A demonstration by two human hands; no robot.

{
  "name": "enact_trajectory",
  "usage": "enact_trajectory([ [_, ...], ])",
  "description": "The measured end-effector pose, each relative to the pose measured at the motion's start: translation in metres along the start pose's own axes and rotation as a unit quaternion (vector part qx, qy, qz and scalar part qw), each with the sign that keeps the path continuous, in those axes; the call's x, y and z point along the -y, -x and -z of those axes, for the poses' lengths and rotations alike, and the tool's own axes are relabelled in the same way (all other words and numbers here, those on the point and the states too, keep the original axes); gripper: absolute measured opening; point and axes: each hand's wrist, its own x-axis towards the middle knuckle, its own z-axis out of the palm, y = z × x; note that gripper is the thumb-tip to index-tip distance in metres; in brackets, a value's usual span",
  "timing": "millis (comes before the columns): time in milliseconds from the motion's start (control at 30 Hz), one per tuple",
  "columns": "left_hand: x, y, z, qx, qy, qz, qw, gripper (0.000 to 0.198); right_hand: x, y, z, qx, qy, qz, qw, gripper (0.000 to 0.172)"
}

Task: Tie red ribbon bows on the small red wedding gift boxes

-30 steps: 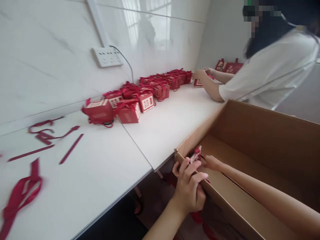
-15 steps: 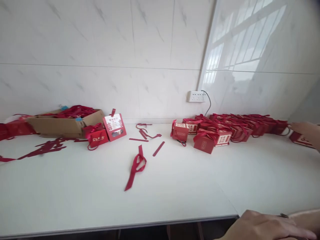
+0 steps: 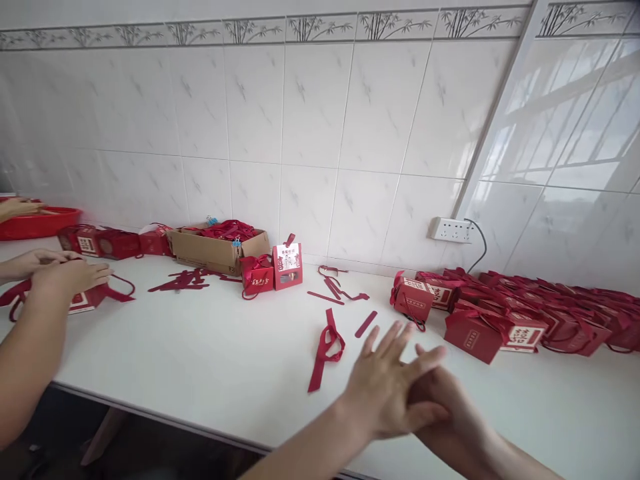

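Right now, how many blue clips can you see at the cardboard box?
2: one blue clip at the far edge of the cardboard box, another blue clip at its near rim. Red ribbons inside may hide more.

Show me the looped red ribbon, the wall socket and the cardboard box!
Looped red ribbon (image 3: 320, 361), head view: on the band below its loop.
Wall socket (image 3: 451, 231), head view: on its front face.
Cardboard box (image 3: 206, 254), head view: on its front wall.

Gift boxes (image 3: 473, 337) stand on the table (image 3: 200, 360) at frame right, a knotted ribbon (image 3: 319, 365) lower centre, a cardboard carton (image 3: 205, 252) centre-left.
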Motion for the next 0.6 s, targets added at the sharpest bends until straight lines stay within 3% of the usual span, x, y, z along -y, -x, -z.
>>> enact_trajectory([
  [67, 0.035, 0.003, 0.013, 0.032, -0.050, 0.031, 0.998, 0.061, 0.007, -0.011, -0.010, 0.046, -0.042, -0.072, 0.995, 0.043],
  [167, 0.093, -0.002, 0.040, 0.066, -0.104, 0.198, 0.972, 0.059, 0.008, -0.036, -0.008, 0.064, -0.031, -0.088, 0.994, 0.050],
  [233, 0.133, -0.011, 0.060, 0.067, -0.130, 0.312, 0.939, 0.049, 0.003, -0.056, 0.004, 0.041, 0.028, -0.028, 0.998, 0.049],
  [367, 0.204, -0.029, 0.091, -0.006, -0.194, 0.429, 0.882, 0.045, -0.016, -0.096, 0.036, -0.092, 0.160, 0.158, 0.970, 0.045],
  [467, 0.239, -0.041, 0.106, -0.058, -0.224, 0.472, 0.851, 0.059, -0.028, -0.113, 0.052, -0.142, 0.201, 0.165, 0.955, 0.044],
  [600, 0.263, -0.057, 0.117, -0.089, -0.213, 0.491, 0.840, 0.061, -0.031, -0.117, 0.052, -0.121, 0.248, 0.109, 0.955, 0.041],
])
